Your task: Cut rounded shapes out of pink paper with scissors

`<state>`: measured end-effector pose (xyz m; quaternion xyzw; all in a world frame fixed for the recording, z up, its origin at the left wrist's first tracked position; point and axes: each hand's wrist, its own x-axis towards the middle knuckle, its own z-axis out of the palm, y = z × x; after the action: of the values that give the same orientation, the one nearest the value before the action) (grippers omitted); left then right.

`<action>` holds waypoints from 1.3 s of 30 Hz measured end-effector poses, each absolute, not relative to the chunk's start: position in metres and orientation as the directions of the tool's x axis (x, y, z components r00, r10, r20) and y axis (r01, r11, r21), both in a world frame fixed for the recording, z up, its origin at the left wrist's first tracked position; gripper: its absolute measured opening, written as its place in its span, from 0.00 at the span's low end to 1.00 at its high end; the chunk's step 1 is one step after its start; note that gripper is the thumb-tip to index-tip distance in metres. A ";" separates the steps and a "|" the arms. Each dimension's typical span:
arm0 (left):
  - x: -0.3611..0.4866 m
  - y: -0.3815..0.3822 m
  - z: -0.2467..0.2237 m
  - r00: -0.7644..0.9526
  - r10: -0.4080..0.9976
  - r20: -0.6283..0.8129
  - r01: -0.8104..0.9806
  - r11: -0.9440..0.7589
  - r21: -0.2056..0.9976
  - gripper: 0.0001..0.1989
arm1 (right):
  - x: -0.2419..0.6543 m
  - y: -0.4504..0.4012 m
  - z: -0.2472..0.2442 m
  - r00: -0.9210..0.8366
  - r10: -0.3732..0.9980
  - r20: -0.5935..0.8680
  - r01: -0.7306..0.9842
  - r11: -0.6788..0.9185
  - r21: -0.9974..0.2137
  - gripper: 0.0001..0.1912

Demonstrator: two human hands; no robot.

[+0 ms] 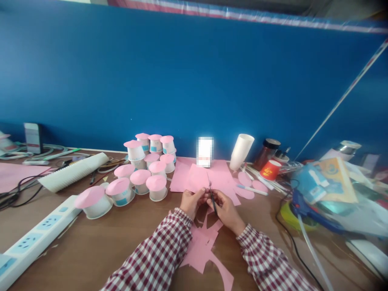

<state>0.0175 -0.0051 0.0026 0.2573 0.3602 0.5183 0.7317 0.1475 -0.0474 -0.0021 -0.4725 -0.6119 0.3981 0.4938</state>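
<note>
Near the desk's middle, my right hand (225,207) is closed round a pair of dark-handled scissors (214,201), its thin blades pointing away from me. Close beside it, my left hand (194,201) pinches a piece of pink paper (197,177) at its near edge. The blades lie over this paper; whether they touch it I cannot tell. Larger pink sheets (180,173) lie behind both hands. Below my wrists are cut pink paper scraps (198,244) with ragged and curved edges.
Several upside-down paper cups topped with pink discs (156,184) stand to the left, by a white power strip (39,234) and a stack of nested cups (72,171). Rightward are another white cup stack (241,151), a red cup (270,169), a blue glue gun (315,214) and cables.
</note>
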 end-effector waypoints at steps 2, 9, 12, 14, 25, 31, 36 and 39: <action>0.018 -0.005 0.004 0.206 0.940 -0.272 -0.583 0.341 0.738 0.12 | 0.146 -0.048 0.000 -0.063 0.971 0.230 0.191 0.238 -0.952 0.16; 0.017 0.001 0.007 0.198 0.939 -0.281 -0.625 0.342 0.702 0.13 | 0.143 -0.045 -0.002 -0.019 0.971 0.238 0.210 0.237 -0.949 0.17; 0.016 0.004 0.006 0.215 0.935 -0.281 -0.640 0.352 0.683 0.13 | 0.142 -0.043 -0.002 -0.004 0.975 0.221 0.207 0.217 -0.954 0.19; 0.015 0.006 0.005 0.216 0.935 -0.281 -0.644 0.353 0.679 0.12 | 0.142 -0.043 -0.002 -0.006 0.977 0.214 0.197 0.211 -0.958 0.20; 0.017 0.006 0.002 0.233 0.937 -0.260 -0.621 0.349 0.702 0.12 | 0.142 -0.039 -0.003 -0.001 0.973 0.231 0.193 0.226 -0.955 0.20; 0.016 0.006 0.004 0.229 0.926 -0.299 -0.641 0.375 0.670 0.12 | 0.142 -0.040 -0.004 -0.029 0.983 0.184 0.141 0.186 -0.972 0.20; 0.017 0.008 -0.003 0.212 0.929 -0.303 -0.639 0.366 0.677 0.15 | 0.141 -0.039 -0.006 0.002 0.989 0.145 0.078 0.144 -0.987 0.21; 0.017 0.010 -0.005 0.207 0.929 -0.308 -0.641 0.367 0.674 0.14 | 0.141 -0.038 -0.006 0.057 0.988 0.146 0.101 0.140 -0.985 0.17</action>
<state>0.0168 0.0097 -0.0048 0.2056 0.3493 0.5239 0.7492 0.1410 -0.0382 -0.0064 -0.5021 -0.5419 0.4219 0.5256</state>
